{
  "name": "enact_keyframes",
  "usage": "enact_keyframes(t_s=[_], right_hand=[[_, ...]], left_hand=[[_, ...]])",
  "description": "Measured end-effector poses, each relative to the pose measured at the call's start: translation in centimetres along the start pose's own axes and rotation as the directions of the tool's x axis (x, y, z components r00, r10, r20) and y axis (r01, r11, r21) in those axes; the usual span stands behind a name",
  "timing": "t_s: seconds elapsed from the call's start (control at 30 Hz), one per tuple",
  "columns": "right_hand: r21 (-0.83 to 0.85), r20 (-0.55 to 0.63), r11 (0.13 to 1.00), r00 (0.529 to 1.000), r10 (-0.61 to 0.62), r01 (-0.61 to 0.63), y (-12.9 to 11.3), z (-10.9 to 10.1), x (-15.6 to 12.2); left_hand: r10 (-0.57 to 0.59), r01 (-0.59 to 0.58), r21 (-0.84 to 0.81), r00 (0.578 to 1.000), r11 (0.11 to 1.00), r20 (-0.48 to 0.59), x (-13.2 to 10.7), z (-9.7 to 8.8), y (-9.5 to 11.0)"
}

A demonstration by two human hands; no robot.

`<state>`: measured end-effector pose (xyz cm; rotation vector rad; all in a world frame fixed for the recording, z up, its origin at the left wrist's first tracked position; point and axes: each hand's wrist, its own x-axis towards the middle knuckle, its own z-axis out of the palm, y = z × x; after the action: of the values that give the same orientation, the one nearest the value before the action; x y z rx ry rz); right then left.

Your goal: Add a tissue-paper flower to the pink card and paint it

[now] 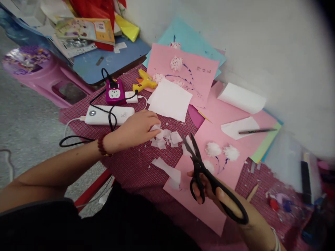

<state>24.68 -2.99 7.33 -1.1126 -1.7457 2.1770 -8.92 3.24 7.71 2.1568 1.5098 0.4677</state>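
Observation:
My left hand point(138, 129) reaches over the red checked cloth point(131, 167) and pinches a small white paper scrap at the edge of a pile of cut white paper pieces point(166, 139). My right hand point(225, 198) holds black scissors point(209, 177) by the handles, blades slightly apart and pointing up-left above a pink sheet point(199, 195). White fluffy paper flowers point(222, 151) with purple stems sit on that sheet. A white paper square point(170, 99) lies just beyond the pile.
A white power bank point(110, 115), a purple socket adapter point(114, 92) with black cables and a yellow glue gun point(143, 82) lie at the far left. More pink and blue sheets point(183, 66), a pen point(256, 131) and a pink stool point(39, 75) surround the work area.

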Motion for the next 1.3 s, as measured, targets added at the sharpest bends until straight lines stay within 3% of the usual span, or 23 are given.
enact_keyframes(t_s=[0.13, 0.27, 0.43, 0.5, 0.57, 0.6, 0.63, 0.7, 0.77, 0.8, 0.9, 1.03, 1.3], right_hand=[[0.116, 0.026, 0.993, 1.000, -0.001, -0.002, 0.3, 0.7, 0.1], [0.135, -0.022, 0.991, 1.000, 0.014, -0.011, 0.5, 0.9, 0.3], [0.104, -0.054, 0.994, 0.998, -0.021, 0.027, -0.2, 0.8, -0.8], [0.084, -0.062, 0.996, 0.997, -0.035, 0.040, -0.6, 0.9, -1.3], [0.093, -0.065, 0.993, 0.996, -0.065, 0.071, -0.7, 0.9, -1.4], [0.089, -0.058, 0.993, 0.995, -0.076, 0.081, -0.6, 0.9, -1.3], [0.068, -0.048, 0.995, 0.996, -0.074, 0.078, -0.4, 0.8, -1.0], [0.004, -0.030, 0.998, 0.998, -0.056, 0.056, 0.2, 0.8, -0.3], [-0.015, -0.033, 0.999, 0.999, -0.042, 0.042, 0.8, 0.7, 0.3], [0.000, -0.039, 0.999, 0.998, -0.046, 0.046, 1.0, 0.7, 0.4], [0.006, -0.026, 0.999, 0.998, -0.051, 0.051, 1.2, 0.7, 0.2], [-0.098, 0.042, 0.994, 0.998, -0.037, 0.041, 0.8, 0.8, -0.3], [-0.151, 0.054, 0.988, 0.999, -0.009, 0.017, -0.6, 1.2, 0.5]], left_hand=[[0.082, -0.076, -0.056, 0.990, 0.995, 0.116, -1.2, 0.9, 1.4], [0.262, -0.221, -0.155, 0.908, 0.963, 0.329, -3.0, 2.9, 3.6], [0.417, -0.399, -0.123, 0.852, 0.909, 0.316, -3.9, 6.0, 5.2], [0.383, -0.343, -0.182, 0.882, 0.921, 0.275, -3.6, 6.3, 5.5], [0.223, -0.128, -0.349, 0.943, 0.928, 0.247, -3.2, 5.9, 5.6], [0.114, 0.030, -0.476, 0.956, 0.879, 0.270, -3.1, 5.5, 5.5], [0.015, 0.194, -0.607, 0.947, 0.770, 0.322, -3.0, 5.0, 5.4], [-0.084, 0.440, -0.789, 0.889, 0.429, 0.450, -3.1, 4.2, 5.1], [-0.106, 0.537, -0.832, 0.843, 0.137, 0.527, -3.4, 3.7, 4.6], [-0.118, 0.548, -0.835, 0.833, 0.050, 0.540, -3.7, 3.7, 4.3], [-0.158, 0.534, -0.843, 0.829, -0.058, 0.536, -4.2, 3.8, 3.6], [-0.193, 0.468, -0.884, 0.867, -0.003, 0.459, -4.4, 3.9, 3.3], [-0.133, 0.400, -0.809, 0.915, 0.431, 0.382, -4.9, 3.4, 3.3]])
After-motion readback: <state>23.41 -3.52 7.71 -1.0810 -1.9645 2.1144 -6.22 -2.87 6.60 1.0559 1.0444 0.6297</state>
